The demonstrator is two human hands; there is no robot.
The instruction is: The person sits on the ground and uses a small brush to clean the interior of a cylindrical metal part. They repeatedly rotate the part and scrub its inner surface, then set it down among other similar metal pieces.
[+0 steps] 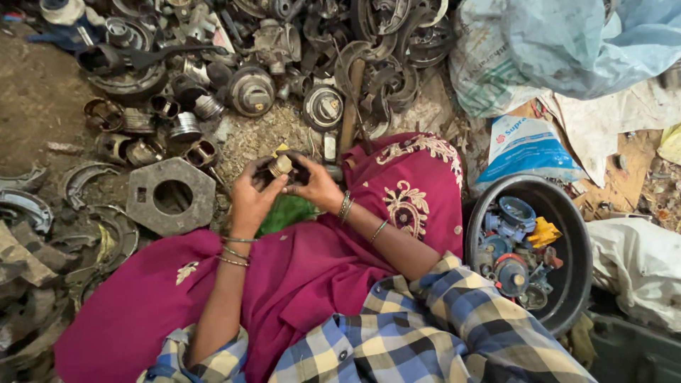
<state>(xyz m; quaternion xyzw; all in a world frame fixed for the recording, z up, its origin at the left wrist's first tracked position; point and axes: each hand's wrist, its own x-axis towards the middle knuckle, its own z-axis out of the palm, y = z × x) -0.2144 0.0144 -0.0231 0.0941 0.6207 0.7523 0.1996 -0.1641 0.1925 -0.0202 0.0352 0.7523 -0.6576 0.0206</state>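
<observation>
Between both hands, just above the lap, sat a small brass-coloured metal part (pixel 281 165), round and stubby; fingers covered most of it, so its lower half and exact shape could not be made out. The left hand (pixel 252 195) closed around it from below and the right hand (pixel 316 186) gripped it from the other side, the two hands pressed together on the part. Bangles ringed both wrists. A scrap of green cloth (pixel 287 213) showed beneath the hands, mostly hidden by them. A magenta embroidered cloth (pixel 319 269) covered the lap and legs, and checked sleeves ran off the lower edge. Just left of the hands lay a grey hexagonal metal plate (pixel 170 196) with a round hole. Beyond it spread a heap of dark scrap parts (pixel 269 64), rings and housings tangled together and hard to tell apart, cut off by the top edge. On the right stood a black tub (pixel 567 284) holding blue and yellow parts, with plastic sacks (pixel 553 50) behind it.
</observation>
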